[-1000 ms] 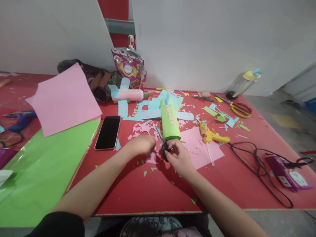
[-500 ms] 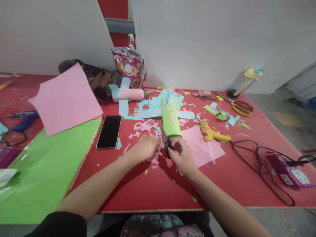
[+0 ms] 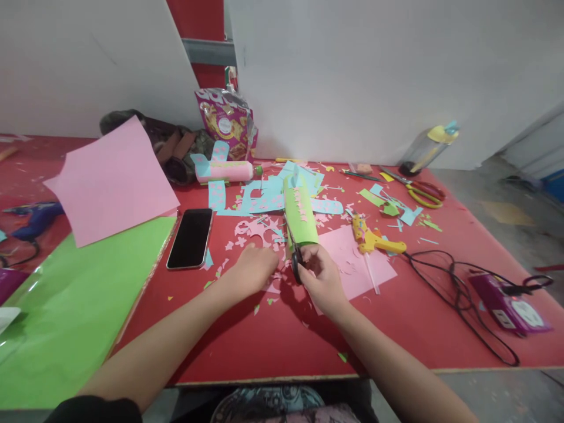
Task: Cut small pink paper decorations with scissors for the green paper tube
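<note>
My right hand (image 3: 325,283) grips black-handled scissors (image 3: 296,261) by the finger loops, with the blades pointing away from me. To their left, my left hand (image 3: 254,269) is closed, its fingertips turned down and out of sight, so what it pinches is hidden. Just beyond the scissors lies a green paper tube (image 3: 307,226) with blue wings and a row of pink cutouts, like a toy plane. Pink paper scraps (image 3: 251,228) are scattered around my left hand. A pink sheet (image 3: 352,258) lies beside my right hand.
A yellow glue gun (image 3: 374,241) with a black cord rests at right, near a purple power strip (image 3: 506,305). A phone (image 3: 190,238) lies left, beside large green paper (image 3: 88,299). Behind are a pink bottle plane (image 3: 229,171), a snack bag (image 3: 225,120) and red-and-yellow-handled scissors (image 3: 425,194).
The view has shifted slightly. My left hand has drawn a little to the left of the scissors, while my right hand keeps hold of them.
</note>
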### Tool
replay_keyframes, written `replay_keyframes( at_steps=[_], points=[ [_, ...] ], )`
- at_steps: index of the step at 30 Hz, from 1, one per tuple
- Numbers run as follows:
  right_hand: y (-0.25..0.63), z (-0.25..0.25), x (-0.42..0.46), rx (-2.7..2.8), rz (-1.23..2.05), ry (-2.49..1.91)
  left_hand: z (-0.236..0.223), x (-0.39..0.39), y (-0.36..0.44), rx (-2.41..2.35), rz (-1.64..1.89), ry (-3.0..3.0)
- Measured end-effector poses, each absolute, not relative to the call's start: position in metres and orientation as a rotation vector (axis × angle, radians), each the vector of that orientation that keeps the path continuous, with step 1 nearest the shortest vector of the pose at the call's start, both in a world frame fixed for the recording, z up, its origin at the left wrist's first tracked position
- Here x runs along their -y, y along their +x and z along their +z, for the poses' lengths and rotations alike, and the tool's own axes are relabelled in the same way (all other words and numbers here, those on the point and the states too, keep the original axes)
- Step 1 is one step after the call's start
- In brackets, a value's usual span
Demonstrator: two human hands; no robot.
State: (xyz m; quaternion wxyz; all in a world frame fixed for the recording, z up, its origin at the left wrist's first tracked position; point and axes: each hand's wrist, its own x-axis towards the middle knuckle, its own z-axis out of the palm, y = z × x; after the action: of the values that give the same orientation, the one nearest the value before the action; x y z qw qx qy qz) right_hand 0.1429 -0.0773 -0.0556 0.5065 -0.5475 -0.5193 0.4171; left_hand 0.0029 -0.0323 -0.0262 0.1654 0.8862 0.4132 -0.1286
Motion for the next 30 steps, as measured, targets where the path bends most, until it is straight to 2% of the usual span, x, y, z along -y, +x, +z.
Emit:
replay_keyframes(
  at_steps=[8,16,27,30],
  points=[
    [0.144,-0.057,0.078,1.228,1.028,-1.299,-0.043,0.028,-0.023,-1.024,-0.203,2.440],
    [0.146,-0.060,0.079,1.224,1.039,-1.278,-0.043,0.027,-0.033,-1.036,-0.015,2.090],
    [0.142,-0.053,0.077,0.890,1.170,-0.992,-0.031,0.028,-0.010,-1.178,0.728,1.327],
    [0.142,-0.051,0.076,0.835,1.145,-0.977,-0.034,0.031,0.003,-1.090,0.817,1.167]
  ],
)
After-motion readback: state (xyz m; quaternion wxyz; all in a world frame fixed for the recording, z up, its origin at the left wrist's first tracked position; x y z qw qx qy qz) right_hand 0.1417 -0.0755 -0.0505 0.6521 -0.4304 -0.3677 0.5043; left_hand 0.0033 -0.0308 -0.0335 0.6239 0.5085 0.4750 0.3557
